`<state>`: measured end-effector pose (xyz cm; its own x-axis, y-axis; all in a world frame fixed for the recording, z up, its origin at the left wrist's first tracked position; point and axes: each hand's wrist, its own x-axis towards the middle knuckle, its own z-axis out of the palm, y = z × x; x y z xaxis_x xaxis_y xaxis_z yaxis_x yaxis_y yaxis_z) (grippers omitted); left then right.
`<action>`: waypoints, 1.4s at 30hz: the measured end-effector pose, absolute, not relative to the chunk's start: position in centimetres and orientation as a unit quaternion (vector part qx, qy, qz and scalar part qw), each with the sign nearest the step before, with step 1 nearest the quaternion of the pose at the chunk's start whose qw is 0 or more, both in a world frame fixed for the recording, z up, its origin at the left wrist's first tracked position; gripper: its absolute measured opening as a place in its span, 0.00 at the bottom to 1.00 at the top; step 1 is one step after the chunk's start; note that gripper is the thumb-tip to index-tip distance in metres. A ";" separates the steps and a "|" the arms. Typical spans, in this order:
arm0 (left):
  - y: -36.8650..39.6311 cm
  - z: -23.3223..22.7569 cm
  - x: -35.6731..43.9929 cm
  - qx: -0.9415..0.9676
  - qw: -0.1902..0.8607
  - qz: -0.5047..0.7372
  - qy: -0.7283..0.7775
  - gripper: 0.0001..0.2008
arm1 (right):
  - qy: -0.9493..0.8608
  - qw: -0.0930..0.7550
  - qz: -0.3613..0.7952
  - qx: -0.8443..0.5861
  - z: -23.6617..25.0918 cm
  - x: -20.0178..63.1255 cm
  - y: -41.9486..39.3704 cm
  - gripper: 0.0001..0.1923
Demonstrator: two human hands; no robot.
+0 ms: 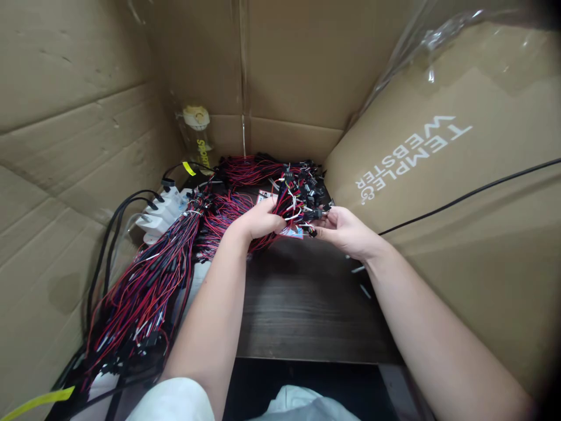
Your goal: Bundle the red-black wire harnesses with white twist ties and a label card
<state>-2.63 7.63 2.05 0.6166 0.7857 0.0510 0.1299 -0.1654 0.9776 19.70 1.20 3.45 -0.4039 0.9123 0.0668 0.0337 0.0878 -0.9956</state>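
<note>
Your left hand (258, 221) is gripping a red-and-black wire bundle (289, 202) above the dark tabletop (307, 304), steadying it | your right hand (346, 230) is pinching one black connector (316, 214) | more wires (144, 292) are lying left | cardboard walls (65, 117) are surrounding you.

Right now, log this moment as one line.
left hand: gripping wire bundle | right hand: pinching black connector | wood table | cardboard walls

Makeshift assembly workstation, dark wooden table (302, 304) walled in by cardboard sheets (65, 146), heaps of red-black wire harnesses (144, 292), power strip (164, 210)
</note>
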 end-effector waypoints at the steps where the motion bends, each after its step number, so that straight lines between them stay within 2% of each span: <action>1: 7.7 2.2 -2.7 0.699 0.562 0.292 0.332 0.10 | -0.623 0.395 0.563 -0.373 3.6 19.6 1.3 0.25; 5: 7.5 2.6 -2.6 0.663 0.567 0.329 0.360 0.09 | -0.602 0.435 0.571 -0.351 3.7 18.7 1.5 0.19; 10: 7.4 2.6 -2.6 0.632 0.569 0.398 0.344 0.10 | -0.550 0.487 0.578 -0.356 3.7 16.9 1.0 0.22; 14: 7.7 2.2 -2.4 0.661 0.552 0.406 0.306 0.08 | -0.545 0.487 0.551 -0.402 3.8 16.5 0.2 0.17; 18: 7.7 2.0 -2.1 0.674 0.538 0.409 0.298 0.07 | -0.541 0.480 0.543 -0.427 4.1 17.3 -0.4 0.20; 23: 7.4 2.1 -2.0 0.689 0.520 0.411 0.293 0.06 | -0.608 0.373 0.533 -0.456 5.3 18.8 -1.0 0.21; 27: 7.4 2.1 -2.1 0.688 0.517 0.414 0.297 0.06 | -0.658 0.266 0.491 -0.505 6.6 19.7 -1.7 0.28; 29: 7.4 2.1 -2.1 0.687 0.510 0.417 0.307 0.06 | -0.655 0.246 0.490 -0.520 7.0 19.9 -2.2 0.30; 36: 7.2 2.3 -2.1 0.688 0.516 0.410 0.305 0.07 | -0.645 0.352 0.388 -0.557 7.7 20.2 -3.2 0.23; 42: 7.0 2.4 -2.1 0.678 0.520 0.426 0.298 0.06 | -0.666 0.331 0.380 -0.550 7.0 19.2 -3.6 0.10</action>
<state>-2.11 6.97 2.43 0.4587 0.8471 0.2683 -0.0389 -0.2825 0.9585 19.22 -3.56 7.01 -0.1755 0.9842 0.0216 0.4813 0.1049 -0.8703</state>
